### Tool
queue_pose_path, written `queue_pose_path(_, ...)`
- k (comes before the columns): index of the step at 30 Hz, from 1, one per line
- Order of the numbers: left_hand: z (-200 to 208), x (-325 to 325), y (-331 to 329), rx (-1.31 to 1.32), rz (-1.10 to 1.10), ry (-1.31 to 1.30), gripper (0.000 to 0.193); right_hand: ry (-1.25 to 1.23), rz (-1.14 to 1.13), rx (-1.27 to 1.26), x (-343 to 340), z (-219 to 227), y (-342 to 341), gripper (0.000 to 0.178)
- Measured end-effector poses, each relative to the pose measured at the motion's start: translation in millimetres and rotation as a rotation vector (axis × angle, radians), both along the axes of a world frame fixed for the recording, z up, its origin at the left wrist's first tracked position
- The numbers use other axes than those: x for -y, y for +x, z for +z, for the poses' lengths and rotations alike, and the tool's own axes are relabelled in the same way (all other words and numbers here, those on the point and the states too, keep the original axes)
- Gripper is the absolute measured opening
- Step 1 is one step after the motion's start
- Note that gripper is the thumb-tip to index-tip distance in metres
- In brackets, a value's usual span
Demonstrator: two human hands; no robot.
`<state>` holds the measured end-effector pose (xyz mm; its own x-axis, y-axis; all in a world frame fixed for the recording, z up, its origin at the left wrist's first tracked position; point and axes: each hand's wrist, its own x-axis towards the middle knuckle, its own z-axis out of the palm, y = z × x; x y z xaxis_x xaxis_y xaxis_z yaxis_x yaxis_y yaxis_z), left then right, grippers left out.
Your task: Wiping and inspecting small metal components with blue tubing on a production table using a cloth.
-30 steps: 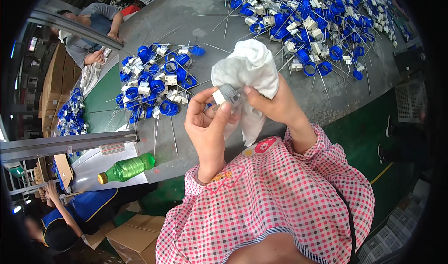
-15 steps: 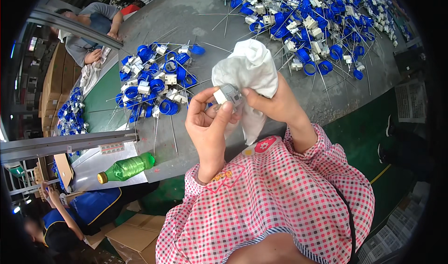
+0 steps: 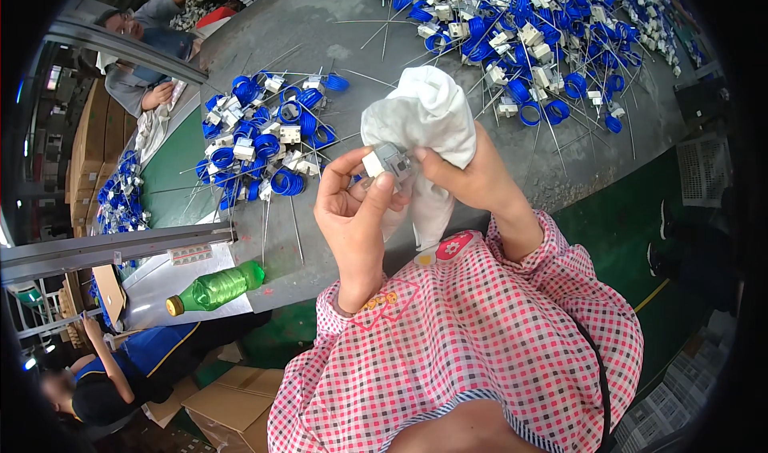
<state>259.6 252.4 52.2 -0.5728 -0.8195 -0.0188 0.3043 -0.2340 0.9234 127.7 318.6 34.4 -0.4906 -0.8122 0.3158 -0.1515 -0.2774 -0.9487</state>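
Observation:
Between the thumb and fingers of my left hand (image 3: 352, 209) is a small grey and white thermostat-like block (image 3: 387, 163), its white end toward the left. My right hand (image 3: 472, 177) grips a bunched white cloth (image 3: 424, 117), whose lower end hangs down between my hands. The right thumb presses the cloth close against the grey side of the block. A pile of similar blocks with blue coiled tubes and thin metal rods (image 3: 268, 137) lies just left of my hands. Whatever is behind the block is hidden by fingers and cloth.
A larger heap of coiled parts (image 3: 528, 45) spreads over the far right of the grey table (image 3: 336, 33). A green bottle (image 3: 216, 288) lies on its side at the near left, beside a metal rail (image 3: 120, 249). Two other people are at the left; cardboard boxes (image 3: 232, 405) stand below.
My left hand and the block have shifted very slightly left, still against the cloth. At the far left a co-worker's arm has lifted; the person at lower left has moved a little.

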Motion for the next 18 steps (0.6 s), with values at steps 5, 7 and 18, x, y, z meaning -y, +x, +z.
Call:
queue_pose_path(5, 1.4, -3.4, 2.4, 0.006, -0.009, 0.005, 0.030, 0.021, 0.050, -0.050, -4.0, 0.6, -3.0, 0.018)
queue_pose_path(7, 0.8, -3.2, 3.3, -0.001, -0.009, -0.004, 0.030, -0.021, -0.002, -0.050, -4.4, -0.3, 0.1, 0.019)
queue_pose_path(18, 1.6, -9.2, 2.8, 0.056, 0.024, -0.071, 0.034, 0.000, 0.000, -0.058, -15.3, 2.9, 2.0, 0.021)
